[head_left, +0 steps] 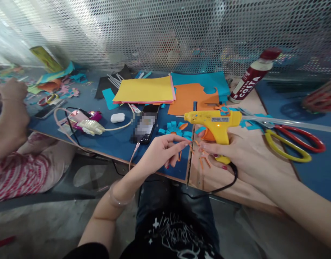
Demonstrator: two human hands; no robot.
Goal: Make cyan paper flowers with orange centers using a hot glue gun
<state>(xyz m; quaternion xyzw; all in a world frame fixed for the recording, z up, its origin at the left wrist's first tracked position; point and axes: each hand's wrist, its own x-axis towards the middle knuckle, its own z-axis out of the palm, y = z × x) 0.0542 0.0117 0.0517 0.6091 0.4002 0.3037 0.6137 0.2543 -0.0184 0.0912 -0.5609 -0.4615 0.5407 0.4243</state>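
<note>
- The left hand's (165, 149) fingers pinched what looked like a thin orange strip (191, 145); the right hand's (237, 153) fingers wrapped the handle of a yellow glue gun (222, 124), its light glowing.
- Just beyond sat a blue paper flower (174, 126), its petals looped and seemingly near finished.
- More orange pieces (206, 162) lay loose on the bench (258, 176), apparently yet unglued.
- Farther back, an orange sheet (191, 94) was partly cut; yellow paper (144, 89) looked whole.

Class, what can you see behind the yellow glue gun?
Beyond the glue gun, held in the right hand, lies an orange paper sheet partly covering a blue sheet. What the gun's body covers cannot be seen.
</note>
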